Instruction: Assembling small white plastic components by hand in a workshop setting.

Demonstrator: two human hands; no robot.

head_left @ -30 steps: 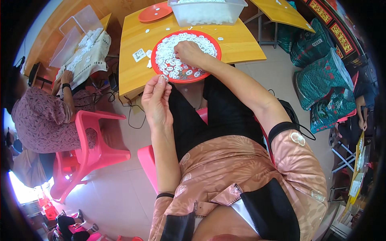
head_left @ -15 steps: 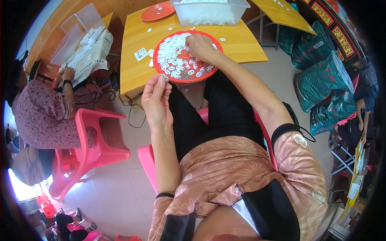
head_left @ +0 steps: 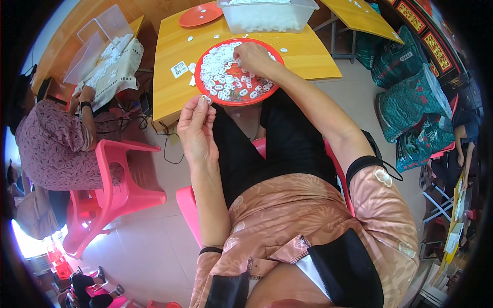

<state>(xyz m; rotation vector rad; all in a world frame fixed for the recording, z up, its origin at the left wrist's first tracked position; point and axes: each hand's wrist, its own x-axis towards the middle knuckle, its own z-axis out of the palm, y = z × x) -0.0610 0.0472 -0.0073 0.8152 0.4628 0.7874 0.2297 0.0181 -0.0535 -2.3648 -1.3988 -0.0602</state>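
A round red tray point(head_left: 237, 103) lies at the table's near edge, heaped with small white oval plastic pieces point(head_left: 216, 62) that show dark holes. My left hand point(head_left: 199, 134) is raised just off the tray's near left rim. Its thumb and fingertips pinch a single white oval piece point(head_left: 206, 99). My right hand point(head_left: 255, 58) reaches over the far right part of the tray, fingers curled down among the pieces. Whatever its fingertips hold, if anything, is hidden behind the hand.
On the yellow table point(head_left: 177, 43) stand a clear plastic bin point(head_left: 269, 19) of white pieces and a red plate point(head_left: 201, 15). A co-worker point(head_left: 56, 143) sits at left beside a pink chair point(head_left: 110, 169). Green sacks point(head_left: 411, 102) stand at right.
My left hand has shifted slightly left with the white piece still pinched. My right hand has moved slightly left over the tray.
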